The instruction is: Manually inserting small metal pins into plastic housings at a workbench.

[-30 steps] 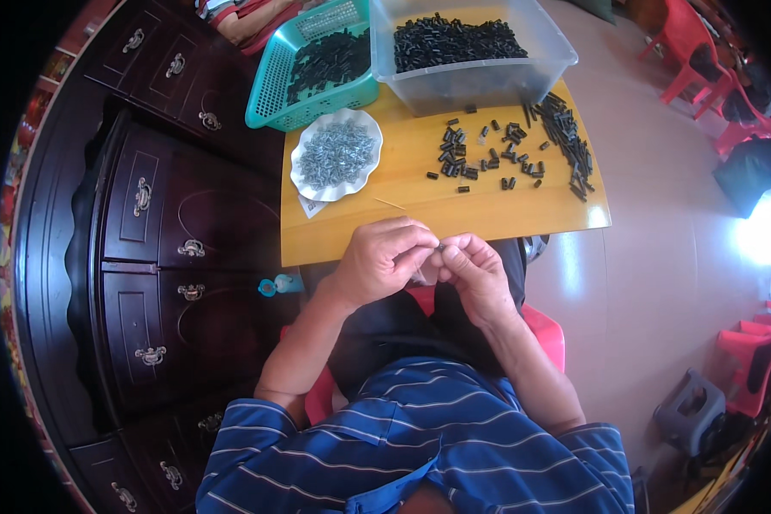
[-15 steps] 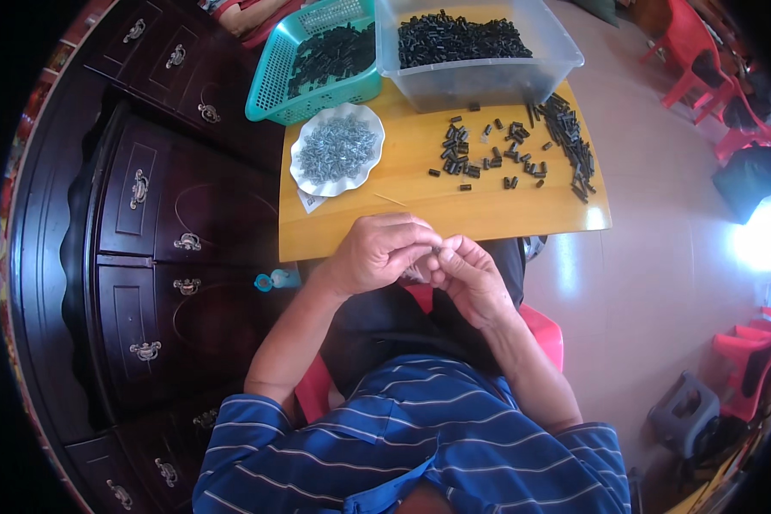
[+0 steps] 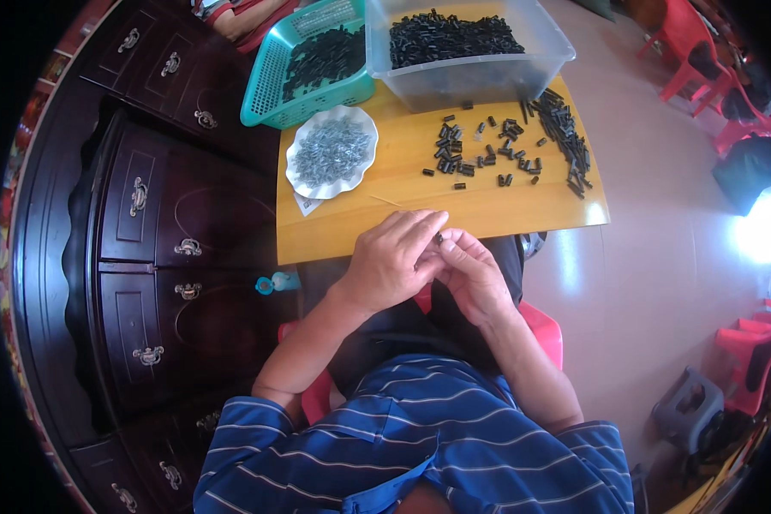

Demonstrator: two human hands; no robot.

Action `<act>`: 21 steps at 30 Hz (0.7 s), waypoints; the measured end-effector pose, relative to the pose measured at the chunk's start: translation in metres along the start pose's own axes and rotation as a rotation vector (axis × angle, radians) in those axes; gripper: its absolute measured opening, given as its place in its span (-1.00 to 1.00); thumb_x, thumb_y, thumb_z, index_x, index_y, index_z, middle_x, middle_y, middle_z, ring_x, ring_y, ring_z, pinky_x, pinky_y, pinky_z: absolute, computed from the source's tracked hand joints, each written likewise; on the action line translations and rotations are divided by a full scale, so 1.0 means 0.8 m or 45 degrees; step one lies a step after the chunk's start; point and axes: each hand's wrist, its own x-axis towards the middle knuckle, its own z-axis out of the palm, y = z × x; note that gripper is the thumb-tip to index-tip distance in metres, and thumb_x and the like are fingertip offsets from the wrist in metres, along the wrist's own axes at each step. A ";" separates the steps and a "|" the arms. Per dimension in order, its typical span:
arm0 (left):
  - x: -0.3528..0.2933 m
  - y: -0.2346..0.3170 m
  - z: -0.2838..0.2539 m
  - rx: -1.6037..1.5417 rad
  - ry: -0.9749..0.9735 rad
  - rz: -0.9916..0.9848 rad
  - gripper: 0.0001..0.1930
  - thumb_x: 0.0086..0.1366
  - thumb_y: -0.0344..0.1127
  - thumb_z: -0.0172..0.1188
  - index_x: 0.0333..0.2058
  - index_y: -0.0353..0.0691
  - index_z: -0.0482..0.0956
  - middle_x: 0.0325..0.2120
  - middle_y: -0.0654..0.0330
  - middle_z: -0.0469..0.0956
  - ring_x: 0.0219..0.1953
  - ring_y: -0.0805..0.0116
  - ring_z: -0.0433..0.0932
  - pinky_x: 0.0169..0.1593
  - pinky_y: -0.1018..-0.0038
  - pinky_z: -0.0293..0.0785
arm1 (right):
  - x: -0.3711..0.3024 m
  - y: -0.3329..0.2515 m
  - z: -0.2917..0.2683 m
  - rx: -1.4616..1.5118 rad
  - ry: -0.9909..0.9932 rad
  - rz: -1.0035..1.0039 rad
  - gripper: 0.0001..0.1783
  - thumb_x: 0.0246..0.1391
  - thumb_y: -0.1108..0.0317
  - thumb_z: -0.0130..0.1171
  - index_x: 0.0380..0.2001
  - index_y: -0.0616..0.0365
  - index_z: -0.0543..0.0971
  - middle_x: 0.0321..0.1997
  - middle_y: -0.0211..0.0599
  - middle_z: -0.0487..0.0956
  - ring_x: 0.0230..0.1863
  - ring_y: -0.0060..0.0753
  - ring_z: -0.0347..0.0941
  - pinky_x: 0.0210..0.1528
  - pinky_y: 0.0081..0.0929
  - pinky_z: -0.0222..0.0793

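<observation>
Pinched together at thumb and fingertips, my right grip (image 3: 475, 270) grasped a small dark piece (image 3: 439, 238), which the head view showed by the near edge of the yellow surface (image 3: 505, 214). My left grip (image 3: 391, 259) lay close against it, fingers stretched toward the piece; whether it had hold of anything I could not tell, since its own back hid the underside. So little of the piece showed that I judged a light, steady pinch near one end best, leaving the other end free for the left fingertips. Keeping both wrists steady and meeting the piece squarely seemed wiser than squeezing harder, for something that small could roll or slip down into my lap. Tilting the left grip aside a little would have bared the piece's end to my eye.

Ahead on the left, a white scalloped plate (image 3: 356, 182) bore a heap of tiny clear pieces (image 3: 330, 152), and a thin pale stick (image 3: 384, 200) lay between it and my left grip. Ahead on the right, short dark pieces (image 3: 448, 154) lay scattered, with longer dark rods (image 3: 565, 141) piled beyond them. At the far side, a green basket (image 3: 313, 104) and a translucent bin (image 3: 471, 81) held more dark pieces.
</observation>
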 end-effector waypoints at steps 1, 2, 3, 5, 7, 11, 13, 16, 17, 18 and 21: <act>-0.001 -0.002 0.002 0.001 0.001 0.000 -0.45 -0.06 -0.43 0.47 -0.02 -0.30 0.57 -0.16 0.01 0.64 -0.15 0.02 0.66 -0.10 0.27 0.61 | 0.000 0.001 -0.002 0.005 -0.060 0.001 -0.85 0.38 0.28 0.10 -0.16 0.12 0.55 -0.24 -0.38 0.63 -0.22 -0.57 0.57 -0.13 -0.56 0.47; -0.003 -0.005 0.006 0.005 0.011 0.011 -0.49 -0.05 -0.45 0.45 -0.04 -0.30 0.58 -0.18 0.03 0.65 -0.17 0.04 0.66 -0.12 0.28 0.62 | 0.000 0.001 -0.001 0.004 -0.061 0.001 -0.85 0.38 0.28 0.10 -0.16 0.12 0.55 -0.24 -0.38 0.63 -0.22 -0.57 0.57 -0.13 -0.56 0.47; -0.004 -0.007 0.007 0.009 0.022 0.022 -0.52 -0.04 -0.48 0.43 -0.06 -0.29 0.59 -0.20 0.05 0.66 -0.20 0.05 0.66 -0.15 0.28 0.62 | 0.000 0.002 0.000 0.016 -0.021 0.004 -0.85 0.38 0.29 0.11 -0.16 0.13 0.56 -0.25 -0.38 0.63 -0.23 -0.57 0.55 -0.12 -0.56 0.46; -0.002 -0.009 0.010 0.017 0.017 0.050 -0.55 -0.02 -0.48 0.42 -0.08 -0.28 0.59 -0.23 0.06 0.66 -0.22 0.06 0.66 -0.17 0.29 0.62 | 0.000 0.003 0.001 0.027 0.019 0.007 -0.85 0.38 0.29 0.11 -0.17 0.13 0.56 -0.25 -0.38 0.62 -0.24 -0.57 0.54 -0.12 -0.56 0.44; -0.001 -0.010 0.010 0.024 0.012 0.078 -0.59 0.01 -0.47 0.40 -0.10 -0.28 0.59 -0.25 0.07 0.66 -0.24 0.07 0.66 -0.19 0.29 0.61 | -0.002 0.002 -0.001 0.103 0.049 -0.001 -0.80 0.39 0.28 0.08 -0.14 0.17 0.58 -0.21 -0.33 0.64 -0.19 -0.49 0.57 -0.05 -0.48 0.48; -0.002 -0.012 0.005 0.002 0.010 0.072 -0.65 0.05 -0.40 0.40 -0.15 -0.26 0.58 -0.29 0.09 0.65 -0.25 0.09 0.66 -0.21 0.29 0.60 | -0.002 0.001 -0.003 0.130 0.034 0.045 -0.75 0.40 0.26 0.06 -0.10 0.22 0.58 -0.17 -0.27 0.65 -0.14 -0.41 0.60 0.04 -0.40 0.51; -0.003 -0.013 0.002 0.010 0.016 0.071 -0.68 0.06 -0.37 0.39 -0.18 -0.25 0.58 -0.30 0.11 0.64 -0.24 0.11 0.65 -0.21 0.30 0.60 | -0.003 0.002 -0.003 0.142 0.020 0.088 -0.73 0.40 0.27 0.04 -0.07 0.25 0.58 -0.15 -0.23 0.66 -0.09 -0.35 0.61 0.10 -0.34 0.51; -0.004 -0.014 0.001 -0.010 0.011 0.071 -0.67 0.05 -0.39 0.40 -0.18 -0.26 0.58 -0.30 0.09 0.64 -0.24 0.10 0.65 -0.20 0.29 0.60 | -0.003 0.003 -0.004 0.136 0.004 0.081 -0.73 0.40 0.28 0.03 -0.07 0.24 0.59 -0.16 -0.23 0.66 -0.10 -0.35 0.61 0.09 -0.33 0.52; -0.003 -0.013 0.002 -0.037 0.024 0.080 -0.67 0.05 -0.40 0.40 -0.18 -0.27 0.58 -0.30 0.08 0.64 -0.24 0.10 0.65 -0.20 0.29 0.60 | -0.003 0.004 -0.005 0.137 0.001 0.083 -0.73 0.40 0.28 0.03 -0.07 0.24 0.59 -0.16 -0.23 0.66 -0.10 -0.35 0.61 0.09 -0.33 0.52; -0.002 -0.012 0.004 -0.063 0.037 0.089 -0.67 0.05 -0.40 0.40 -0.18 -0.27 0.58 -0.31 0.07 0.64 -0.24 0.09 0.65 -0.20 0.28 0.60 | -0.004 0.004 -0.006 0.138 0.021 0.075 -0.74 0.40 0.28 0.03 -0.07 0.23 0.59 -0.16 -0.23 0.66 -0.10 -0.35 0.61 0.10 -0.32 0.51; -0.002 -0.014 0.009 -0.105 0.051 0.090 -0.68 0.06 -0.41 0.40 -0.18 -0.28 0.58 -0.31 0.07 0.64 -0.26 0.08 0.65 -0.21 0.28 0.60 | -0.004 0.002 -0.006 0.142 0.024 0.060 -0.75 0.39 0.28 0.04 -0.08 0.22 0.59 -0.16 -0.23 0.66 -0.10 -0.34 0.61 0.10 -0.31 0.51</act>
